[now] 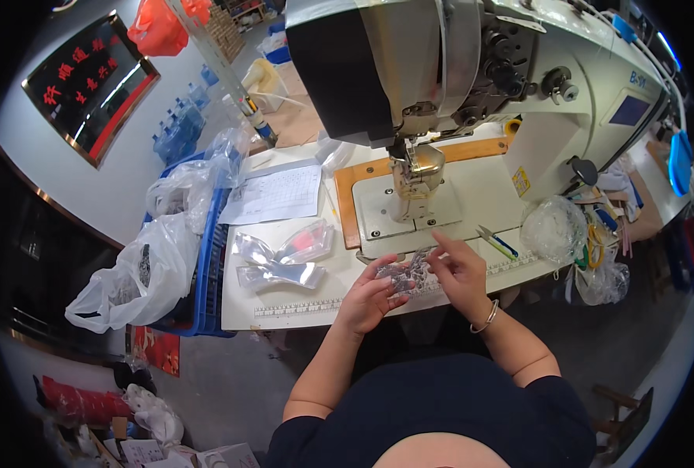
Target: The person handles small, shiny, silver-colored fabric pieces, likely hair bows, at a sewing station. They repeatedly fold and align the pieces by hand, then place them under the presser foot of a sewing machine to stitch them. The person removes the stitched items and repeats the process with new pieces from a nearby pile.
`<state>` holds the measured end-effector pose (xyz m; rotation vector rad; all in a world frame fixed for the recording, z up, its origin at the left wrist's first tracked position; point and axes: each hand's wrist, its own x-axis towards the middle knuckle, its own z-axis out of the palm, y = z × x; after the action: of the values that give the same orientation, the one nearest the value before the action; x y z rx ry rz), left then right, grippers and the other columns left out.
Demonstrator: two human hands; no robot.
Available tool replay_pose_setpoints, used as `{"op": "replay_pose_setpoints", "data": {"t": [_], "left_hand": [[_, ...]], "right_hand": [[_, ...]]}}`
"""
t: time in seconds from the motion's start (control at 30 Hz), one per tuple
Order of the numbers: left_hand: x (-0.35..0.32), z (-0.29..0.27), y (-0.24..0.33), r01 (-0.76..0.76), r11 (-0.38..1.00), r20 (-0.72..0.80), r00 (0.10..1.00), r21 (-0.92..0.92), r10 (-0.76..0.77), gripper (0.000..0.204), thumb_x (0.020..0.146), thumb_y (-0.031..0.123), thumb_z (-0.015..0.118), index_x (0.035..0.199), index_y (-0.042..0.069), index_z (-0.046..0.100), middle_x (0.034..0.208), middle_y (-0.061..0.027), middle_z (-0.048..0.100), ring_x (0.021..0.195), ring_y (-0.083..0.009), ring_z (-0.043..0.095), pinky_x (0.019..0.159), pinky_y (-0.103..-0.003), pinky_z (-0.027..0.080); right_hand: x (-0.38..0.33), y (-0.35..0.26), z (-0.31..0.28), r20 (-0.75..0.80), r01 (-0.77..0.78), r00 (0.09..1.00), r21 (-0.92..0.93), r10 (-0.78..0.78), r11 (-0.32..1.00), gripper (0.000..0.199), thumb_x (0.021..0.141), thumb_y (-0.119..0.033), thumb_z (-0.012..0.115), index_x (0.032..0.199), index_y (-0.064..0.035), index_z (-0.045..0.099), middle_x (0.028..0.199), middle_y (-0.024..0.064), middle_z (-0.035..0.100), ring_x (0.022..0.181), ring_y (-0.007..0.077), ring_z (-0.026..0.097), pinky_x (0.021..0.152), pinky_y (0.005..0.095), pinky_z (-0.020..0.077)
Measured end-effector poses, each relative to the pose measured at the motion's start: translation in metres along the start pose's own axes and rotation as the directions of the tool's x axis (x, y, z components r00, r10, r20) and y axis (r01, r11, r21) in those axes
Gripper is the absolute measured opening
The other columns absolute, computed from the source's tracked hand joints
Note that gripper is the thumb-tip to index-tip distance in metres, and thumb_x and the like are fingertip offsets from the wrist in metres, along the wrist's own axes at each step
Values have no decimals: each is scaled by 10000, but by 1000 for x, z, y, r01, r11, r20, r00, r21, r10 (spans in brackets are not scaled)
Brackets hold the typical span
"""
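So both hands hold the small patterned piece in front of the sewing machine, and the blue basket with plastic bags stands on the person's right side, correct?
Not quite. In the head view the blue basket with plastic bags stands on the person's left. The rest is right: both hands hold the small patterned piece in front of the sewing machine.

- My left hand [370, 296] and right hand [460, 269] meet on a small dark patterned fabric piece [401, 274] at the near edge of the white sewing table [284, 300]
- The large white sewing machine [472, 70] stands behind them
- Clear plastic packets [284, 257] lie to my left
- The blue plastic crate [206, 273] sits beyond the table's left edge
- Thread snips with blue handles [496, 242] lie to my right
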<state>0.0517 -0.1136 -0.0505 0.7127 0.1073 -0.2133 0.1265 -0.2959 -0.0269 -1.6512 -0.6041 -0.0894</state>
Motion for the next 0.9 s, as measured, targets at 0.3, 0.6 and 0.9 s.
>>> {"op": "replay_pose_setpoints", "data": {"t": [0.3, 0.6, 0.9], "left_hand": [[-7, -3, 4, -67, 957, 279, 949, -282, 148, 681, 785, 221, 574, 1374, 118, 247, 1365, -171, 321, 1163, -329, 434, 951, -418, 380], [-2, -16, -29, -127, 930, 74, 984, -346, 161, 626, 815, 114, 554, 1365, 167, 260, 1358, -129, 329, 1137, -275, 449, 916, -376, 397], [1, 17, -34, -308, 950, -90, 949, -48, 303, 442, 882, 15, 484, 1296, 98, 352, 1237, -141, 476, 1045, -222, 539, 848, -352, 474]], "right_hand": [[6, 8, -13, 278, -489, 872, 546, 403, 680, 127, 838, -72, 595, 954, -24, 579, 712, 58, 586, 579, 131, 604, 409, 184, 380], [-2, -6, -11, 491, -533, 846, 779, 209, 331, 102, 861, -75, 567, 950, -31, 545, 769, 82, 581, 592, 162, 610, 388, 189, 373], [-5, -23, -1, 239, -432, 900, 382, 364, 817, 140, 831, -59, 605, 953, 8, 603, 752, 76, 626, 628, 105, 611, 442, 184, 458]]}}
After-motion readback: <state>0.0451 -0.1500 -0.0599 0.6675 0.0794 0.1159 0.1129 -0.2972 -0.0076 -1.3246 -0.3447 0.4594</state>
